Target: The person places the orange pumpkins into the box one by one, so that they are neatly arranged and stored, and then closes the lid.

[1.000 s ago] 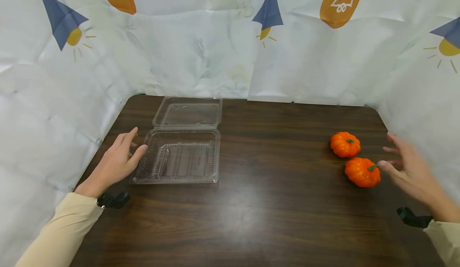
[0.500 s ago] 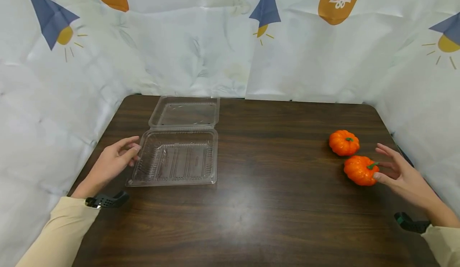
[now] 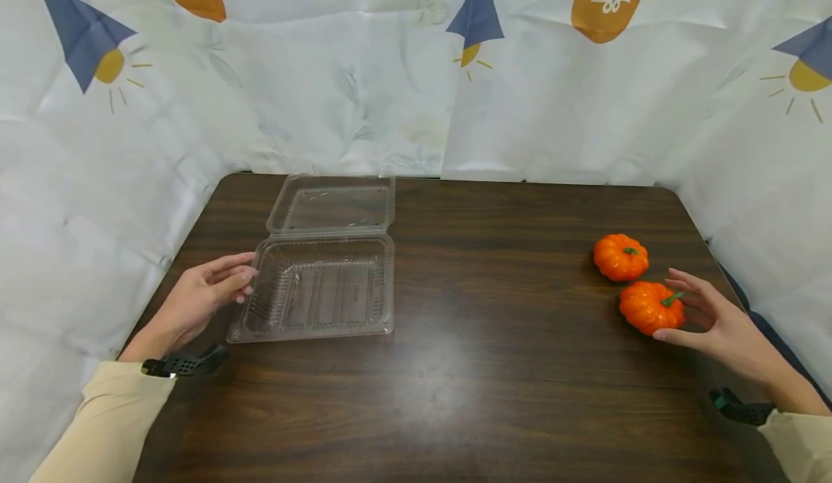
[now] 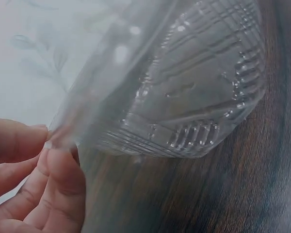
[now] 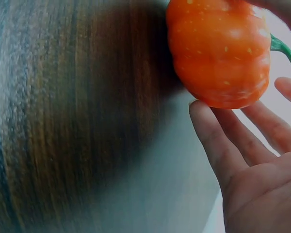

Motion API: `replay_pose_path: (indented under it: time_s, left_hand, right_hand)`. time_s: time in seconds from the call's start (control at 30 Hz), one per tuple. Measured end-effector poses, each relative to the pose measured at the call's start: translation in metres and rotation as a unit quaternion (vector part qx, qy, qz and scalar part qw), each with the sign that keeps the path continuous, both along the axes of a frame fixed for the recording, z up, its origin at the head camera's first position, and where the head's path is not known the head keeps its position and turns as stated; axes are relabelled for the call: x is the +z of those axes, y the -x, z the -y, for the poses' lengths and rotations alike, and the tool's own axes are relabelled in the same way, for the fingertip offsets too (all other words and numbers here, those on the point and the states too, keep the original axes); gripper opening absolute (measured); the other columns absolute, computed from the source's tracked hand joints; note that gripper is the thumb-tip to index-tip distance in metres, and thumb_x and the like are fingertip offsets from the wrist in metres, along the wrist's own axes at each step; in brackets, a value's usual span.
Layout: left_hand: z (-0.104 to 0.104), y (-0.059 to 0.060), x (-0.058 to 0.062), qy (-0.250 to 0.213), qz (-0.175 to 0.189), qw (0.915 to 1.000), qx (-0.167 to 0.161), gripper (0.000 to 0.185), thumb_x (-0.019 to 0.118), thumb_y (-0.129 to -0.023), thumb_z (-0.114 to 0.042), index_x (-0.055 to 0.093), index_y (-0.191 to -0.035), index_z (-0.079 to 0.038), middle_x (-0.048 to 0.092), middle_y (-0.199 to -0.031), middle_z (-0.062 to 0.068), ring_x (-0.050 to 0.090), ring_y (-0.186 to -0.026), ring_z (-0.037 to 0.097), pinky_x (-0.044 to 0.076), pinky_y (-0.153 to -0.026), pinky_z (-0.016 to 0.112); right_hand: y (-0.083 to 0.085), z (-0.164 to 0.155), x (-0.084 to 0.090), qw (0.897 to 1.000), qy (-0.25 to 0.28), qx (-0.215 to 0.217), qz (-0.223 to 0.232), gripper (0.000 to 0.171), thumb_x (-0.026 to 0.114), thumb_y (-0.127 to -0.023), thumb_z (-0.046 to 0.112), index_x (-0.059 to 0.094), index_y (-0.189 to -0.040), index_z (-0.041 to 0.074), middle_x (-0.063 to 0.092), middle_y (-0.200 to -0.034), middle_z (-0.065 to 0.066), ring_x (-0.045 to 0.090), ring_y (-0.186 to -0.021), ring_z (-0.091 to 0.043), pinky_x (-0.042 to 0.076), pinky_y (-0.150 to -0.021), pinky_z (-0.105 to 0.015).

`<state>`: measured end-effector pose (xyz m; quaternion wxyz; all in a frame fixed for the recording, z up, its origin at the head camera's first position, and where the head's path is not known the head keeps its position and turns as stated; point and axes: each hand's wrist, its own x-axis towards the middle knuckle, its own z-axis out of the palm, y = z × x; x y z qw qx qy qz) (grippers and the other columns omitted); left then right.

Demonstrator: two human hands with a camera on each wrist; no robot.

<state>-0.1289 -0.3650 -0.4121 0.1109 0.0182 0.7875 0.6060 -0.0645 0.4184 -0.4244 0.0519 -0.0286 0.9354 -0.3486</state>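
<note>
Beside clear clamshell (image 3: 318,288): left hand (image 3: 195,301) now pinches rim. Far right of it, right hand (image 3: 715,324) has closed in, fingers spread, cupping near pumpkin (image 3: 650,307), grip unclenched.

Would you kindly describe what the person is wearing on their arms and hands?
Both arms wear long cream sleeves, the left sleeve and right sleeve. Each wrist carries a black perforated strap: left strap, right strap. The left hand and right hand are bare.

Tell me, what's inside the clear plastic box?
Nothing shows inside the clear plastic box: only its ridged floor and the dark table through it. The left hand pinches its edge, hiding a small bit there. Both pumpkins sit outside, by the right hand.
</note>
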Motion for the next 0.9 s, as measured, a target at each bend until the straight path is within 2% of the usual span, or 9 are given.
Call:
replay_pose_path:
  time_s: [0.1, 0.17, 0.3, 0.53, 0.77, 0.9]
  left_hand:
    - [0.000, -0.001, -0.001, -0.049, 0.018, 0.9986, -0.001, 0.052, 0.064, -0.103, -0.011, 0.045, -0.150, 0.000, 0.075, -0.109, -0.012, 0.070, -0.085, 0.004, 0.061, -0.072, 0.019]
    - [0.000, -0.002, -0.001, -0.062, 0.027, 0.9977, -0.001, 0.050, 0.063, -0.103, -0.010, 0.047, -0.150, -0.003, 0.075, -0.110, -0.013, 0.071, -0.087, 0.004, 0.062, -0.073, 0.019]
    - [-0.002, -0.002, 0.000, -0.063, 0.035, 0.9974, -0.002, 0.050, 0.063, -0.103, -0.012, 0.047, -0.151, -0.006, 0.074, -0.112, -0.013, 0.071, -0.088, 0.003, 0.062, -0.073, 0.019]
    - [-0.007, -0.002, 0.000, -0.071, 0.037, 0.9968, -0.005, 0.050, 0.063, -0.103, -0.012, 0.047, -0.151, -0.006, 0.074, -0.111, -0.012, 0.071, -0.088, 0.003, 0.062, -0.074, 0.019]
    - [-0.012, -0.001, 0.000, -0.075, 0.044, 0.9962, -0.009, 0.057, 0.063, -0.104, -0.013, 0.041, -0.155, -0.003, 0.073, -0.114, -0.013, 0.071, -0.090, 0.003, 0.062, -0.075, 0.019]
    - [-0.015, 0.000, 0.000, -0.080, 0.046, 0.9957, -0.012, 0.059, 0.063, -0.104, -0.013, 0.039, -0.156, -0.001, 0.072, -0.115, -0.013, 0.071, -0.090, 0.003, 0.063, -0.076, 0.020]
  right_hand:
    - [0.000, 0.000, -0.001, 1.000, 0.003, -0.001, -0.005, 0.098, 0.086, -0.087, 0.020, 0.027, -0.164, 0.025, 0.043, -0.149, 0.020, 0.031, -0.110, 0.031, 0.034, -0.082, 0.009]
    - [0.000, -0.001, -0.003, 1.000, 0.010, 0.001, -0.013, 0.093, 0.086, -0.086, 0.017, 0.033, -0.162, 0.021, 0.040, -0.143, 0.031, 0.033, -0.110, 0.030, 0.035, -0.083, 0.009]
    - [-0.001, 0.000, -0.006, 1.000, 0.012, 0.001, -0.024, 0.084, 0.087, -0.084, 0.016, 0.042, -0.156, 0.013, 0.038, -0.138, 0.038, 0.035, -0.110, 0.029, 0.035, -0.083, 0.008]
    - [-0.001, 0.001, -0.005, 1.000, 0.007, -0.007, -0.021, 0.078, 0.087, -0.085, 0.021, 0.047, -0.152, 0.013, 0.041, -0.136, 0.035, 0.035, -0.107, 0.028, 0.037, -0.083, 0.008]
    - [-0.002, 0.003, -0.001, 0.999, 0.015, -0.011, -0.026, 0.075, 0.087, -0.086, 0.022, 0.049, -0.151, 0.022, 0.049, -0.146, 0.017, 0.039, -0.108, 0.028, 0.040, -0.083, 0.007]
    - [-0.001, 0.005, 0.005, 0.999, 0.021, -0.021, -0.024, 0.076, 0.087, -0.085, 0.019, 0.050, -0.151, 0.022, 0.048, -0.144, 0.021, 0.042, -0.107, 0.029, 0.043, -0.082, 0.005]
